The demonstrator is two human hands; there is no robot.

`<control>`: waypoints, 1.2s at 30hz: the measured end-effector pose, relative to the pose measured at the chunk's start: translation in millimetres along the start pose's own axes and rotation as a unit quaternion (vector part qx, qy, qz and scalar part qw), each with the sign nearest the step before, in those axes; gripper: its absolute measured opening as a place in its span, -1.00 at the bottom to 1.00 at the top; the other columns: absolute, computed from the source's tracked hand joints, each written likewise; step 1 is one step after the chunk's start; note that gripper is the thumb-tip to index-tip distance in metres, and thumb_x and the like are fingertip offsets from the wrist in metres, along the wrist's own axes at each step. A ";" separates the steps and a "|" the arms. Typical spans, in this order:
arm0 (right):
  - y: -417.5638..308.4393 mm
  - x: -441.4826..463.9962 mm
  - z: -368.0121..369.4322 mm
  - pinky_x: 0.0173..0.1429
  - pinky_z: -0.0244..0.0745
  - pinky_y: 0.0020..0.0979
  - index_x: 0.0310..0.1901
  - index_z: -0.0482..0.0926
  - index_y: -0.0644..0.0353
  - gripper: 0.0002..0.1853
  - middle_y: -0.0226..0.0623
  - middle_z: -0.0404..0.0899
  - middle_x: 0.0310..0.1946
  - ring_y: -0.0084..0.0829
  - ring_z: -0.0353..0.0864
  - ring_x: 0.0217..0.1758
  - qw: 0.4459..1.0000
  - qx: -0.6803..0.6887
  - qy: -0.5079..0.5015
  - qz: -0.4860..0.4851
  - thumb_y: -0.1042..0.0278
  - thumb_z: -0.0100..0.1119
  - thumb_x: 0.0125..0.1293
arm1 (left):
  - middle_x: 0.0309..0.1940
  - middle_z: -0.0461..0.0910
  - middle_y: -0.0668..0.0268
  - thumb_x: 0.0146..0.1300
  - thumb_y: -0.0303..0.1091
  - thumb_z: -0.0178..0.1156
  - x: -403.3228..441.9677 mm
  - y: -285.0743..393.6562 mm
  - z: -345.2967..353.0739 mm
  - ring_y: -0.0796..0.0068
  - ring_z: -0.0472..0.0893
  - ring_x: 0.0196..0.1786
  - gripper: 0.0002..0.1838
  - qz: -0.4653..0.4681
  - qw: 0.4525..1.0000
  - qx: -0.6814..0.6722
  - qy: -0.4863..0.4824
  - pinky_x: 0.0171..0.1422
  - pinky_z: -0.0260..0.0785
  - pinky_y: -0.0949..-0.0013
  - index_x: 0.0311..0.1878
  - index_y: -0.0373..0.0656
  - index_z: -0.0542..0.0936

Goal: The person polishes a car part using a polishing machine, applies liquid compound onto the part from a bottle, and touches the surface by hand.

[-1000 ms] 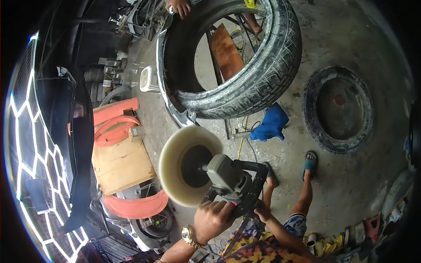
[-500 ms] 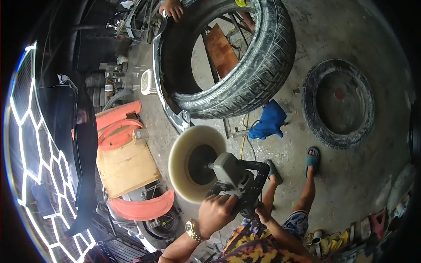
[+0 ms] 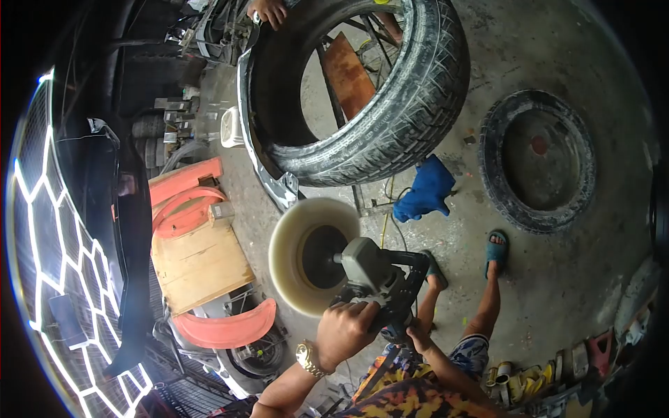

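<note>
A grey and black polisher point(image 3: 373, 268) with a wide cream foam pad point(image 3: 284, 258) sits in front of me. My left hand point(image 3: 348, 327), with a gold watch on the wrist, is closed around its body. Lower down and to the right, my right hand point(image 3: 421, 340) is closed on its rear part, the fingers partly hidden. Just beyond the pad is the near end of a curved panel with a shiny edge point(image 3: 287, 189), which lies along the side of a large tyre point(image 3: 369, 153). I cannot tell whether pad and panel touch.
Another person's hand point(image 3: 268, 11) rests at the far end of the panel. A blue cloth point(image 3: 426, 189) hangs below the tyre. A second tyre point(image 3: 493, 181) lies on the floor at right. Red-orange panels point(image 3: 230, 327) and a wooden board point(image 3: 202, 268) are at left.
The polisher has shifted very slightly up and right in view, still in both hands. The tyre and panel sit a little further up and left.
</note>
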State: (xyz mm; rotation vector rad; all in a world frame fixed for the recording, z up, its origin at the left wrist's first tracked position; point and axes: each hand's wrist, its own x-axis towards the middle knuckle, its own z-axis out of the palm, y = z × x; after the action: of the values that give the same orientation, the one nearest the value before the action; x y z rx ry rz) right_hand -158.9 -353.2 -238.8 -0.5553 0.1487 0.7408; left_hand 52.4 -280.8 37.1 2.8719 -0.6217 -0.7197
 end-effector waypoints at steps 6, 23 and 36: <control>-6.4 0.9 2.7 -0.40 0.50 -0.50 0.18 0.37 0.33 -0.20 -0.34 0.61 -0.36 -0.57 0.57 -0.48 0.999 0.030 0.037 0.010 -0.31 0.15 0.22 | -0.59 0.53 0.30 0.04 -0.29 0.30 -2.7 -4.0 1.8 0.25 0.60 -0.52 -0.81 -0.005 1.000 0.006 0.006 -0.46 0.43 0.24 -0.33 -0.07 0.49; -19.4 6.2 7.8 -0.42 0.48 -0.52 0.18 0.37 0.33 -0.24 -0.36 0.61 -0.34 -0.60 0.55 -0.50 0.999 0.026 0.014 -0.019 -0.26 0.15 0.25 | -0.61 0.51 0.34 0.06 -0.28 0.29 -15.8 -5.7 3.9 0.31 0.60 -0.55 -0.80 0.025 1.000 -0.016 0.007 -0.43 0.42 0.29 -0.30 -0.08 0.49; -23.7 6.2 3.0 -0.27 0.42 -0.50 0.21 0.36 0.33 -0.23 -0.36 0.59 -0.25 -0.58 0.52 -0.36 0.999 0.030 0.009 -0.027 -0.24 0.18 0.25 | -0.59 0.51 0.34 -0.04 -0.29 0.32 -5.0 -0.9 -14.6 0.30 0.57 -0.54 -0.76 0.021 0.999 0.015 0.024 -0.42 0.41 0.27 -0.31 -0.07 0.50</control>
State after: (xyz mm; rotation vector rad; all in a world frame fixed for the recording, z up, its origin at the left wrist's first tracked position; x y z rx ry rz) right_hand -138.4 -362.1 -228.1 -0.5075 0.1705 0.6770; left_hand 55.6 -277.7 51.8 2.8839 -0.6889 -0.6405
